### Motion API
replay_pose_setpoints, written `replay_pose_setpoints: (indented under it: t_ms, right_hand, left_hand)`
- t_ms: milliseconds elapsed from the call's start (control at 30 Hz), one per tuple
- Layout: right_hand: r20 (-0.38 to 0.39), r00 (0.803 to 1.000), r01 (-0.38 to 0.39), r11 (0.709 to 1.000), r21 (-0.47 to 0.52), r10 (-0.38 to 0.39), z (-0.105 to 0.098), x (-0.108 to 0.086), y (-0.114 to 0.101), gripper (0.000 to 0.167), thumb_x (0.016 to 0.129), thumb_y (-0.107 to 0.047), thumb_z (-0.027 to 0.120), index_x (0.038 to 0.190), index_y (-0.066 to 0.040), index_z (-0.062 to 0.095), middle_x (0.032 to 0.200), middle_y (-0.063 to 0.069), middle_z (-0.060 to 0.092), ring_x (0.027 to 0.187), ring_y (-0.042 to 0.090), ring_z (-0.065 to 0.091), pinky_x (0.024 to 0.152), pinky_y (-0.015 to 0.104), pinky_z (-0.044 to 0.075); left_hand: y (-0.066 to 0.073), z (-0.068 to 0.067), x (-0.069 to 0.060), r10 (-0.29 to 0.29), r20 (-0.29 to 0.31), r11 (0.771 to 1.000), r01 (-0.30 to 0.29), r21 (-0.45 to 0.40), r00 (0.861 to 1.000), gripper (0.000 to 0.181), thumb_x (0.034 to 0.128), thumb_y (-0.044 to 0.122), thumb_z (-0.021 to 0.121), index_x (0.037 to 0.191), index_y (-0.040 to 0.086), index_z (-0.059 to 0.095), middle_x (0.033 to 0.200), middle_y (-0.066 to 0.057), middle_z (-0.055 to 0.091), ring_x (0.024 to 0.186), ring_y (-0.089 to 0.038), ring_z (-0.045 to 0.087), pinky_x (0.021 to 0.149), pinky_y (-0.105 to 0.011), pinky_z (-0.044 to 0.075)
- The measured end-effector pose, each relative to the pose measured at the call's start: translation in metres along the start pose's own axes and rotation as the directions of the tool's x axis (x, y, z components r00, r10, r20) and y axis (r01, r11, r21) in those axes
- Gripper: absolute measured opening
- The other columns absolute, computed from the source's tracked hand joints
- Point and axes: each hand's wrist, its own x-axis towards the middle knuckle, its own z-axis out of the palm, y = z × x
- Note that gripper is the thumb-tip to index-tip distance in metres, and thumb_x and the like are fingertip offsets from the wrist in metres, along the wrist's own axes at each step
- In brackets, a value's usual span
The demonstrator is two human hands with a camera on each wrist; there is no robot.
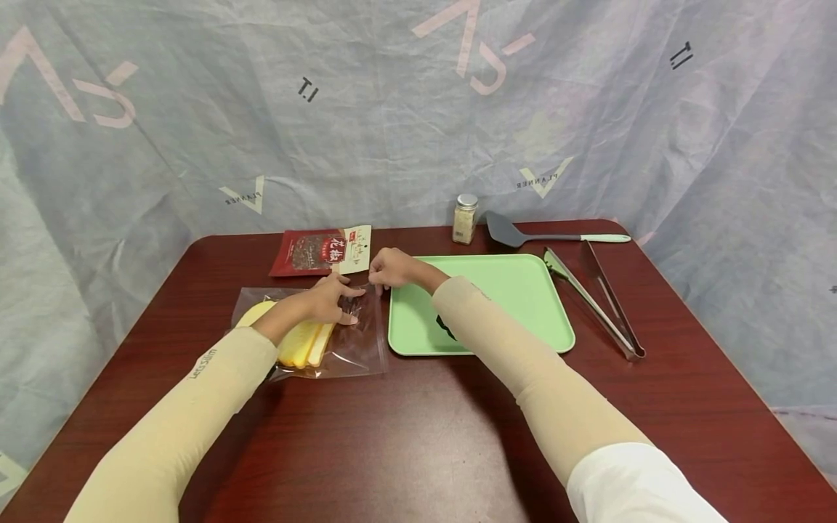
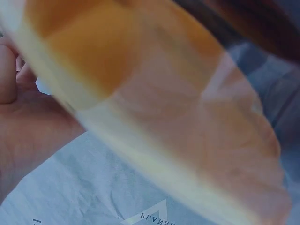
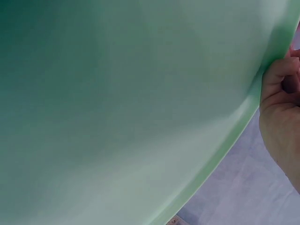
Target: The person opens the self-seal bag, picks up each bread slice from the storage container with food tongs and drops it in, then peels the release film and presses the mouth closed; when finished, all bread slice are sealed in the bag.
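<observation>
A clear plastic bag (image 1: pixel 360 356) lies flat on the left of the table, with yellow, pale-edged slabs (image 1: pixel 299 344) inside; their exact kind cannot be told. Over the bag, my left hand (image 1: pixel 325 300) rests with thumb and fingers spread on the plastic. My right hand (image 1: pixel 392 268) pinches the bag's upper right corner with curled fingers, just beside the left rim of a light green tray (image 1: pixel 497 290). In the left wrist view the yellow slabs (image 2: pixel 93 51) loom blurred, partly covering the left hand (image 2: pixel 33 117). The right wrist view shows the tray (image 3: pixel 140 93) and my curled right hand (image 3: pixel 281 103).
Behind the bag lies a red spice packet (image 1: pixel 317 252). A glass spice jar (image 1: pixel 465 219) stands at the back, beside a grey spatula (image 1: pixel 506 231). Metal tongs (image 1: pixel 604 312) lie right of the tray. A black object (image 1: pixel 445 328) shows on the tray, partly behind my right forearm.
</observation>
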Motion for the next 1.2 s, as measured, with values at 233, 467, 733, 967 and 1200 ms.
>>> replay_pose_setpoints:
  t_ms: [233,467,733,967,1200]
  right_hand:
    - [-0.006,1.000,0.024,1.000,0.012,-0.024,0.000,-0.003,0.002,0.029,0.100,-0.014,0.051,0.078,-0.012,0.071,0.069,0.001,0.070,0.053,0.016,0.054,0.051,0.028,0.044]
    - [-0.018,1.000,0.025,0.993,0.117,-0.023,0.001,-0.006,0.004,0.027,0.103,-0.012,0.050,0.084,-0.007,0.070,0.076,0.004,0.071,0.061,0.019,0.061,0.051,0.029,0.047]
    - [0.002,1.000,-0.003,0.983,0.185,0.003,-0.001,-0.009,0.002,0.019,0.100,-0.016,0.056,0.113,-0.010,0.069,0.085,0.005,0.072,0.074,0.021,0.066,0.053,0.032,0.050]
    - [0.019,0.995,0.100,0.995,0.017,-0.100,-0.006,-0.010,0.000,0.026,0.091,0.003,0.057,0.105,-0.011,0.075,0.087,-0.001,0.074,0.078,0.010,0.068,0.064,0.024,0.051]
    - [0.040,0.996,0.078,0.997,0.023,-0.079,-0.015,-0.014,-0.005,0.028,0.095,-0.003,0.055,0.117,-0.011,0.071,0.087,0.003,0.074,0.076,0.017,0.068,0.061,0.028,0.048]
  left_hand:
    - [-0.001,0.002,0.002,0.014,0.006,1.000,-0.014,0.008,1.000,0.064,0.0933,0.029,0.071,0.149,0.013,0.044,0.157,-0.031,0.021,0.143,-0.052,0.016,0.112,-0.060,0.027]
    - [0.000,0.004,0.000,0.002,-0.002,1.000,-0.002,0.017,1.000,0.064,0.0938,0.029,0.070,0.150,0.013,0.044,0.158,-0.028,0.021,0.141,-0.051,0.021,0.111,-0.058,0.029]
    - [-0.001,0.005,-0.003,0.015,-0.022,1.000,-0.015,-0.001,1.000,0.063,0.0942,0.028,0.070,0.150,0.012,0.044,0.158,-0.028,0.021,0.140,-0.051,0.020,0.110,-0.060,0.028]
    - [-0.002,0.005,-0.003,0.019,-0.027,1.000,-0.019,-0.010,0.999,0.063,0.0940,0.028,0.070,0.150,0.012,0.044,0.158,-0.027,0.022,0.140,-0.050,0.022,0.109,-0.059,0.030]
    - [-0.002,0.004,-0.003,0.031,-0.037,0.999,-0.032,-0.005,0.999,0.063,0.0934,0.027,0.071,0.149,0.011,0.045,0.157,-0.029,0.023,0.139,-0.052,0.023,0.110,-0.060,0.027]
